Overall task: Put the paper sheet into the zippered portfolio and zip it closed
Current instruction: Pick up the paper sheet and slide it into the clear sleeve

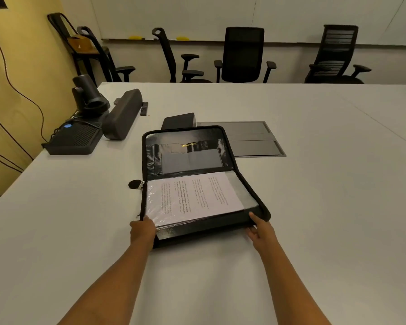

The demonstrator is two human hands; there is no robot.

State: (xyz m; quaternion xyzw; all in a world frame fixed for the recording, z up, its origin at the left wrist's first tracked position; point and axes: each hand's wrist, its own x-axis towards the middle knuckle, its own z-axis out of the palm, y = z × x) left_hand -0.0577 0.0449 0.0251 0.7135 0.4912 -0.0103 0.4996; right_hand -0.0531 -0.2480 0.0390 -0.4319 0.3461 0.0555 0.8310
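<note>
the paper sheet [197, 198] is lying in the near half of the open zippered portfolio [185, 158], spine running parallel to the table [314, 207]'s near edge. the left hand [142, 231] and right hand [259, 228] are gripping its two near corners, the zipper pull [136, 184] lying nearer the left.

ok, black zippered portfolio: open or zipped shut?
Open. The black zippered portfolio lies spread, the printed white paper sheet exposed on its near half; left hand and right hand hold the near edge.
</note>
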